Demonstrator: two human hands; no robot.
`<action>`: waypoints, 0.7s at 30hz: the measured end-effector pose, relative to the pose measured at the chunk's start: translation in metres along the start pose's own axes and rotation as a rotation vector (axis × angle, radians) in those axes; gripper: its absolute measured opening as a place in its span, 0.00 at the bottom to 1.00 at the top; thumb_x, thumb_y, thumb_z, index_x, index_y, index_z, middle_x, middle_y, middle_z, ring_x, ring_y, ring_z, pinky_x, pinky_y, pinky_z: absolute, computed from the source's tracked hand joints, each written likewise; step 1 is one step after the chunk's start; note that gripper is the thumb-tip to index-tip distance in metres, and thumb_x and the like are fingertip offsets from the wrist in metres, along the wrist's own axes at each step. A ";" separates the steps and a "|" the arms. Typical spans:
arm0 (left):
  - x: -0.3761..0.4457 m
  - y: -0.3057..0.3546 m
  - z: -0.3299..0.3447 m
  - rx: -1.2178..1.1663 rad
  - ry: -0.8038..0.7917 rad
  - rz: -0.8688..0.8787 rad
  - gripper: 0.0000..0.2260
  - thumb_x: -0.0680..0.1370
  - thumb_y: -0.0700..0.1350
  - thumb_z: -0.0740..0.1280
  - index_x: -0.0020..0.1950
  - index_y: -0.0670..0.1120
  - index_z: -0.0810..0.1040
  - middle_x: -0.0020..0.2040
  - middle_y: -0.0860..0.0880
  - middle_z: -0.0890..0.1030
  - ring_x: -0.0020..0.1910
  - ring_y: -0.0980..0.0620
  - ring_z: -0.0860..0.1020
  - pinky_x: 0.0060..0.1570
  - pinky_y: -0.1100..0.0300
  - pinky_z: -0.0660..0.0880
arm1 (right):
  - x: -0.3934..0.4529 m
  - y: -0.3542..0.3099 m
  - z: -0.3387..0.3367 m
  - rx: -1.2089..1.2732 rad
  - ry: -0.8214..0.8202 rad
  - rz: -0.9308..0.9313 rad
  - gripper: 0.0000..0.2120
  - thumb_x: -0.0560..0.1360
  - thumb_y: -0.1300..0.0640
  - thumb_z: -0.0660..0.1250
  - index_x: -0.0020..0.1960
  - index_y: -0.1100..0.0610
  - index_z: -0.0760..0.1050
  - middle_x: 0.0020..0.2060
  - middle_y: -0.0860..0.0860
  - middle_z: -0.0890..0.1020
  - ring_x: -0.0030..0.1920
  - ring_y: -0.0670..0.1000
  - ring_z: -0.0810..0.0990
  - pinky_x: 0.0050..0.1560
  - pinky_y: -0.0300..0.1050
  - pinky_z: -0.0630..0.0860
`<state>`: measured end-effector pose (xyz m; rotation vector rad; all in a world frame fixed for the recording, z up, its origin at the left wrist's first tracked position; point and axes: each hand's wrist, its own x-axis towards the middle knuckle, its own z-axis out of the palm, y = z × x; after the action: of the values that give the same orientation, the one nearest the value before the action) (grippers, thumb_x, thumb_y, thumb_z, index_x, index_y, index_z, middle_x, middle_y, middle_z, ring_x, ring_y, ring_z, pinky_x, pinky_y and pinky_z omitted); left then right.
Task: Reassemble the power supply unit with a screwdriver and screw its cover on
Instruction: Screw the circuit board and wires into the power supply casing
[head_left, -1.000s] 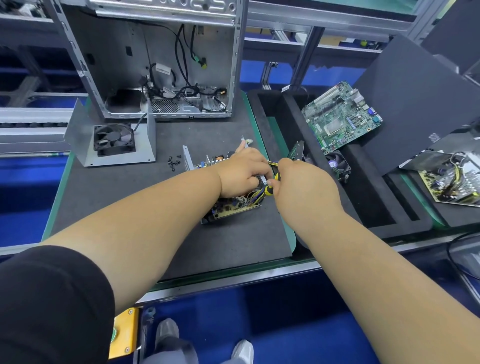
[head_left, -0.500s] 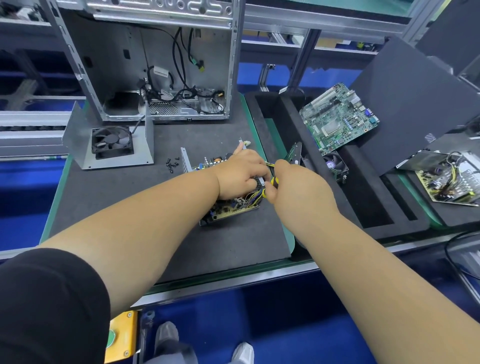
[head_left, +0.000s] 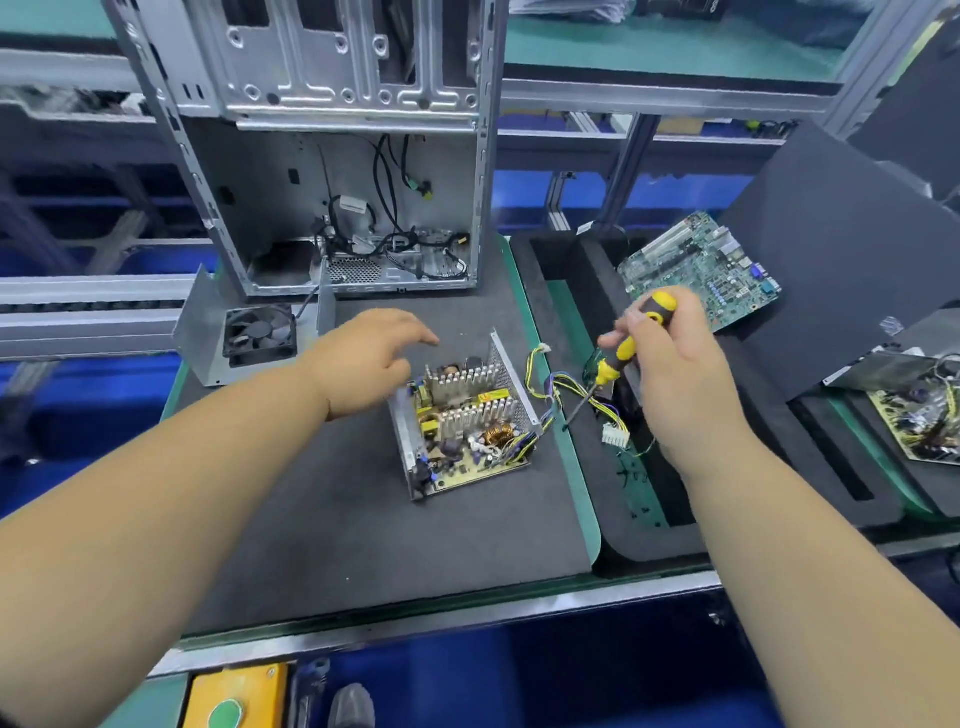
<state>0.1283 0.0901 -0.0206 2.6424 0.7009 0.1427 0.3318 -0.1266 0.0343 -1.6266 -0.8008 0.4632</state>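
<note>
On the dark grey work mat (head_left: 332, 525), the open power supply unit with its metal tray, yellow-green circuit board and finned heat sinks (head_left: 464, 421) sat uncovered, its coloured wire bundle (head_left: 563, 395) trailing right. The left hand (head_left: 366, 358) hovered just behind and left of it, fingers loosely extended and empty. The right hand (head_left: 670, 358) gripped the yellow-and-black screwdriver (head_left: 621, 358), tip pointing down toward the wires. Farther back lay the folded metal cover with a black fan (head_left: 249, 332), a green motherboard (head_left: 701, 270) and the bare silver computer case (head_left: 332, 156).
</note>
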 end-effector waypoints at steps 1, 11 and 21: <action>-0.007 -0.006 -0.004 0.007 0.011 -0.038 0.24 0.75 0.35 0.60 0.70 0.50 0.73 0.69 0.51 0.72 0.71 0.49 0.66 0.72 0.50 0.61 | 0.007 0.002 0.004 -0.043 -0.019 0.006 0.02 0.74 0.53 0.59 0.46 0.48 0.70 0.41 0.51 0.80 0.41 0.50 0.78 0.38 0.42 0.72; -0.036 -0.027 0.012 -0.041 -0.064 -0.276 0.33 0.73 0.39 0.67 0.76 0.56 0.61 0.72 0.52 0.69 0.67 0.52 0.71 0.67 0.53 0.69 | 0.034 0.042 0.064 -1.015 -0.459 0.099 0.11 0.74 0.49 0.66 0.38 0.53 0.68 0.36 0.50 0.76 0.40 0.56 0.75 0.35 0.45 0.69; -0.044 -0.032 0.006 -0.232 0.013 -0.180 0.19 0.69 0.37 0.69 0.56 0.54 0.75 0.52 0.56 0.79 0.53 0.58 0.77 0.59 0.60 0.73 | 0.055 0.043 0.078 -1.233 -0.479 -0.040 0.05 0.77 0.56 0.64 0.43 0.54 0.74 0.38 0.51 0.78 0.41 0.57 0.77 0.35 0.44 0.69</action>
<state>0.0765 0.0912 -0.0390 2.3485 0.8662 0.1786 0.3266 -0.0356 -0.0174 -2.6509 -1.6731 0.3290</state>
